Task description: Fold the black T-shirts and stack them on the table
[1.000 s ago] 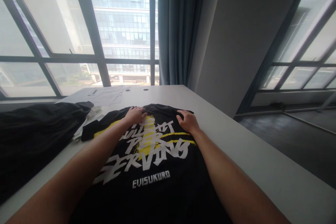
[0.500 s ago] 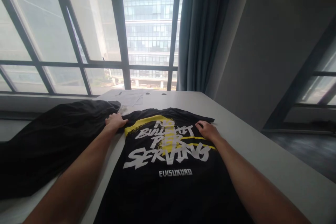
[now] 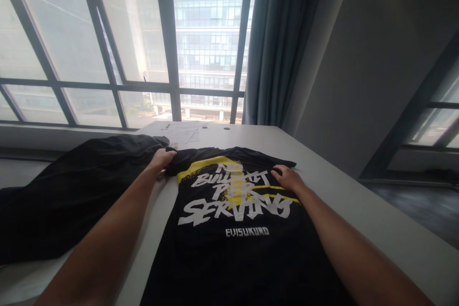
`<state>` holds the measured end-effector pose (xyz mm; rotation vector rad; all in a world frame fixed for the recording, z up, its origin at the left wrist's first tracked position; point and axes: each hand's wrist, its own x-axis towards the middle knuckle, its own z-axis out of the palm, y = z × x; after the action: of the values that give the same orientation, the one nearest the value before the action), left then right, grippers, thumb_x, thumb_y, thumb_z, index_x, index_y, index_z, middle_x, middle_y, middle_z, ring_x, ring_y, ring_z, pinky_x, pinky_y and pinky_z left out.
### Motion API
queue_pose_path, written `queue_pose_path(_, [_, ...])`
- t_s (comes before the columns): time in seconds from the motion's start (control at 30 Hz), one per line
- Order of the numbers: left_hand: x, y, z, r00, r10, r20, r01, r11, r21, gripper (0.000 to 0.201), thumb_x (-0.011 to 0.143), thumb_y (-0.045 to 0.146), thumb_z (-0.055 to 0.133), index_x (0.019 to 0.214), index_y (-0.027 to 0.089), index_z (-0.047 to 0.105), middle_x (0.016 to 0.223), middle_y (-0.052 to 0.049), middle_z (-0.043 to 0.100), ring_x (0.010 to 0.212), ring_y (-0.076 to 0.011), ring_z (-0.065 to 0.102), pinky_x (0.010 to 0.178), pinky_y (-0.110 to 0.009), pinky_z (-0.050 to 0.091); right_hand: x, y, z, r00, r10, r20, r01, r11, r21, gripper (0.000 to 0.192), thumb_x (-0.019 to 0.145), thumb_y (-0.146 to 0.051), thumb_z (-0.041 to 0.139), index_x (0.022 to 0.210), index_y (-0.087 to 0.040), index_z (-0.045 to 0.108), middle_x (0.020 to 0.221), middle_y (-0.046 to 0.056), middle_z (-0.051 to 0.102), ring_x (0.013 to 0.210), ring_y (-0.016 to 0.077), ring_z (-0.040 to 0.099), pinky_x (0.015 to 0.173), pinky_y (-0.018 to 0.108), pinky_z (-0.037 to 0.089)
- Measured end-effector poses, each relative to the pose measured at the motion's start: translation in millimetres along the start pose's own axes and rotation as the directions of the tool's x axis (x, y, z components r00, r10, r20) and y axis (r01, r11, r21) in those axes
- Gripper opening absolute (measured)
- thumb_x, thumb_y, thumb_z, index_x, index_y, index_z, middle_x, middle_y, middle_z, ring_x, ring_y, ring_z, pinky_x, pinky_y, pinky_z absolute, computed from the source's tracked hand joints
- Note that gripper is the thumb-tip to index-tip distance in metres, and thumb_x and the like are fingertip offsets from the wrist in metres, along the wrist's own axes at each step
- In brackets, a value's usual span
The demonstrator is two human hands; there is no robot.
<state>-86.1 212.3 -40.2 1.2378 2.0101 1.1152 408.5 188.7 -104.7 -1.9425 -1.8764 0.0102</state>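
A black T-shirt [image 3: 222, 258] lies spread on the white table, its yellow patch and large white lettering facing up. At its left sleeve my left hand [image 3: 163, 158] is closed, with the sleeve's edge pinched between the fingers. My right hand [image 3: 289, 178] rests on the shirt's right side just below the other sleeve; its fingers lie on the cloth, slightly apart. The lower hem is out of view.
Another dark garment [image 3: 89, 191] lies heaped left of the shirt. Papers [image 3: 179, 132] are at the back of the white table [image 3: 358, 215], by two round holes. Behind it are windows [image 3: 210, 33] and a grey-blue curtain [image 3: 283, 48].
My left hand has gone from spread fingers beside the left sleeve to a pinch on its edge. My right hand stays at the same spot on the shirt. The view has shifted slightly.
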Motion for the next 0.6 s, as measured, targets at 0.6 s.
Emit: queue_pose_path(0.6, [-34.6, 128.2, 107.0, 0.883, 0.338, 0.325, -0.425, 0.87, 0.251, 0.007, 0.071, 0.016, 0.068, 0.075, 0.012, 0.073, 0.065, -0.011, 0.071, 0.065, -0.0257, 0.071, 0.061, -0.031, 0.056, -3.6, -6.3, -6.2, 1.0, -0.006, 0.031, 0.006, 1.0, -0.014, 0.038, 0.094, -0.04, 0.052, 0.122, -0.02, 0.068, 0.138, 0.011, 0.06, 0.125, 0.0291, 0.057, 0.107, 0.045, 0.042])
